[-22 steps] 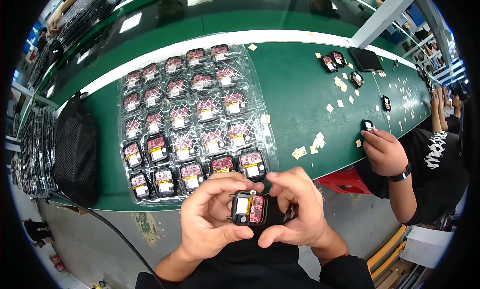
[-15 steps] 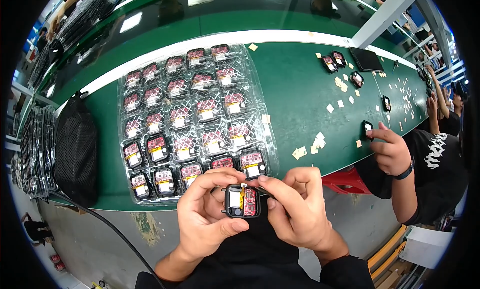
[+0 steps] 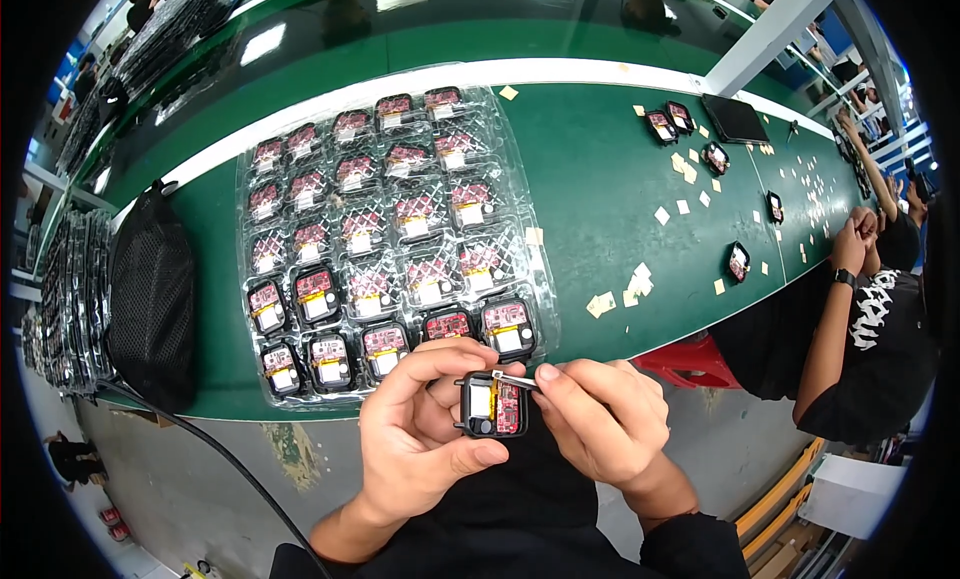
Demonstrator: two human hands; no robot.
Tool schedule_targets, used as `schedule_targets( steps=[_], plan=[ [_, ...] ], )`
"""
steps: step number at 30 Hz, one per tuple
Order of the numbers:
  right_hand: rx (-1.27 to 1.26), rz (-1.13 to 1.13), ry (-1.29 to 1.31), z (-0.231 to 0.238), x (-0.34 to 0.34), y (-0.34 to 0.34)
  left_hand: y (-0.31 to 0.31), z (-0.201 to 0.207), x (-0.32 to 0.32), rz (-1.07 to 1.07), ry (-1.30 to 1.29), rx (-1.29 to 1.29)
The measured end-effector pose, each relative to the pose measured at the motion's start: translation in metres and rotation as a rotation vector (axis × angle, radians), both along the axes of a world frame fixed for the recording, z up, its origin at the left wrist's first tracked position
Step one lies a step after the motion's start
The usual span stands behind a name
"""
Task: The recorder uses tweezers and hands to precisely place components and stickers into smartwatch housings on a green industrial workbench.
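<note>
My left hand (image 3: pixel 412 441) holds a small black square watch-like housing (image 3: pixel 492 405) by its edges, its inner side facing up. Inside it show a red circuit board, a white block and yellow tape. My right hand (image 3: pixel 603 419) pinches slim tweezers (image 3: pixel 520 381), whose tip meets the top edge of the housing at a tiny white piece; what that piece is, I cannot make out. Just beyond my hands lies a clear plastic tray (image 3: pixel 547 309) with rows of similar housings, some under the clear plastic and the nearest ones uncovered.
On the green table (image 3: pixel 580 199) to the right lie loose housings (image 3: pixel 738 262), scattered yellowish paper squares (image 3: pixel 640 279) and a flat black panel (image 3: pixel 735 119). A black mesh bag (image 3: pixel 150 299) and stacked trays (image 3: pixel 62 309) stand left. A co-worker (image 3: pixel 850 349) sits at right.
My right hand has turned and shifted slightly right, so the tweezers now lie flatter across the housing's top edge. The co-worker's hand has left the loose housing at right, which now lies on the table.
</note>
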State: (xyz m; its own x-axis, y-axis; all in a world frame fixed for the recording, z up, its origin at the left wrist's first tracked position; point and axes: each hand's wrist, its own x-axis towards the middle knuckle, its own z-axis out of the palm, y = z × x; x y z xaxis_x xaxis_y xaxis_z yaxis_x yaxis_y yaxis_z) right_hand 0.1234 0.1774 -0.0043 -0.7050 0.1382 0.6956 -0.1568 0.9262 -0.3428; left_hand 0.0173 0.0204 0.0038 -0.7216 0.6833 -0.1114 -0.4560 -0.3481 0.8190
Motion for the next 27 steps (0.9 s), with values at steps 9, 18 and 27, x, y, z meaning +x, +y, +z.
schedule_targets(
  steps=[9, 18, 27],
  plan=[
    [-0.009, -0.029, 0.034, 0.002, -0.001, -0.001, -0.006, -0.012, -0.006, -0.106, 0.039, 0.182],
    [-0.064, -0.004, -0.025, 0.005, -0.001, -0.001, 0.001, -0.002, 0.0, -0.002, 0.004, -0.019],
    [-0.307, 0.035, -0.06, 0.006, -0.004, -0.001, 0.0, -0.001, 0.0, -0.017, 0.013, 0.002]
  ],
)
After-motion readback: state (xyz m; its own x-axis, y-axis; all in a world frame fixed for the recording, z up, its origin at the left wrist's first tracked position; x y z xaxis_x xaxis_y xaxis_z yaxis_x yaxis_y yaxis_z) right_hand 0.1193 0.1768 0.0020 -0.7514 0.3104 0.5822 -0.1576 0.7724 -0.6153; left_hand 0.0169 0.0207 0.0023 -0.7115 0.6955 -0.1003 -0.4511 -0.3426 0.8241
